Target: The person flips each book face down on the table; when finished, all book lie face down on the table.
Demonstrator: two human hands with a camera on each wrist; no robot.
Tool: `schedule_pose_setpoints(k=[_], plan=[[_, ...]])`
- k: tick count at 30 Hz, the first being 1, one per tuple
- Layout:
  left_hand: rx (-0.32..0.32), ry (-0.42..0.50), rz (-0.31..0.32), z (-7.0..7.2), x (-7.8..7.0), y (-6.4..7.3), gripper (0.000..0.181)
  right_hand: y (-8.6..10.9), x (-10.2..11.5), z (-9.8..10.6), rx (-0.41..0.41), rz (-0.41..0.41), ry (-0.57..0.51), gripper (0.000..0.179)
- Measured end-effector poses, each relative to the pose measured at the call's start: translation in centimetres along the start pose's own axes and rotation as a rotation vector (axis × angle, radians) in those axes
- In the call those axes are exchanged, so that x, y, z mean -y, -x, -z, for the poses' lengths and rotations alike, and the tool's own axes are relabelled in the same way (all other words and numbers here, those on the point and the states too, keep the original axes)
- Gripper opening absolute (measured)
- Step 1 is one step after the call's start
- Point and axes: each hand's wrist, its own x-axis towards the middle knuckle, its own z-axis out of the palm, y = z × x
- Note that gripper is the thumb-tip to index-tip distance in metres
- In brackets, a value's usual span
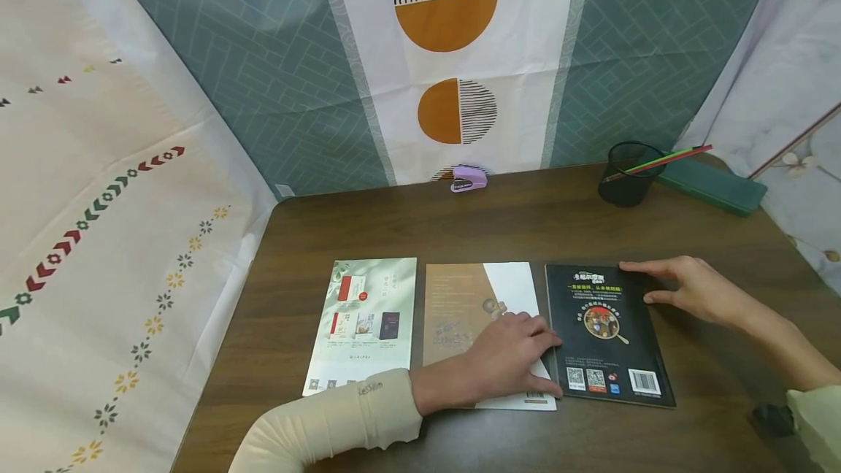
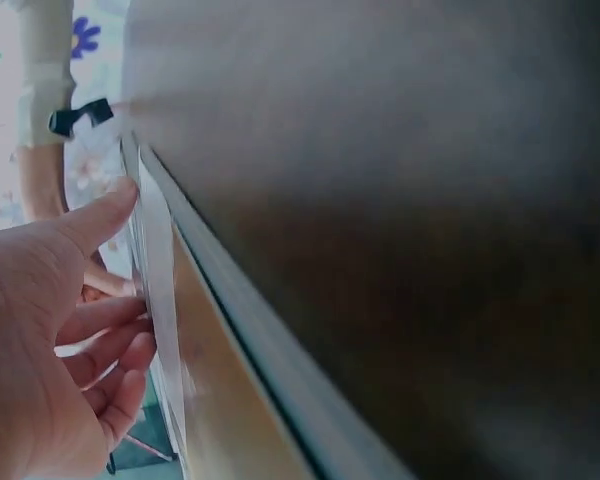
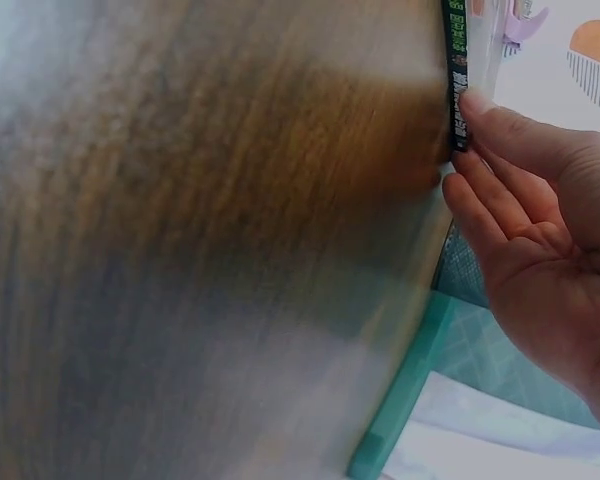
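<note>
Three booklets lie side by side on the brown table: a pale green one (image 1: 374, 290), a brown-and-white one (image 1: 453, 290) and a black one (image 1: 607, 356) with a round picture. My left hand (image 1: 509, 352) reaches over the brown-and-white booklet, its fingertips and thumb at the black booklet's left edge. In the left wrist view, the fingers of the left hand (image 2: 40, 330) are loosely bent beside the booklet edges. My right hand (image 1: 696, 290) touches the black booklet's upper right corner, index finger along the top edge, thumb at the right side. The right wrist view shows the right hand (image 3: 540, 210) at that corner.
A purple stapler (image 1: 469, 179) sits at the table's back edge. Toward the back right stand a black mesh pen cup (image 1: 624, 192) with pencils and a long green box (image 1: 716, 185). Patterned cloths (image 1: 276, 57) hang behind and at the sides.
</note>
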Motion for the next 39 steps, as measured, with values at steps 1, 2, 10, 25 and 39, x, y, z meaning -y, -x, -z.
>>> schedule_pose_setpoints(k=[1,2,10,25,39], plan=[[-0.008,-0.013,0.003,-0.1,-0.2,0.0,0.073,0.0,0.0,0.0,0.003,-0.001,-0.007,0.064],[-0.013,-0.026,0.008,-0.1,-0.3,0.0,0.073,0.0,0.1,0.0,0.006,-0.001,-0.011,0.064],[-0.034,-0.066,0.021,-0.4,-1.6,0.2,0.072,-0.1,0.3,0.0,0.035,-0.013,-0.060,0.063],[-0.042,-0.088,0.048,-0.6,-2.6,0.4,0.070,0.2,0.2,-0.1,0.038,-0.019,-0.035,0.062],[-0.023,-0.071,0.059,-0.6,-2.9,0.3,0.069,0.3,0.2,-0.2,0.041,-0.004,-0.043,0.062]])
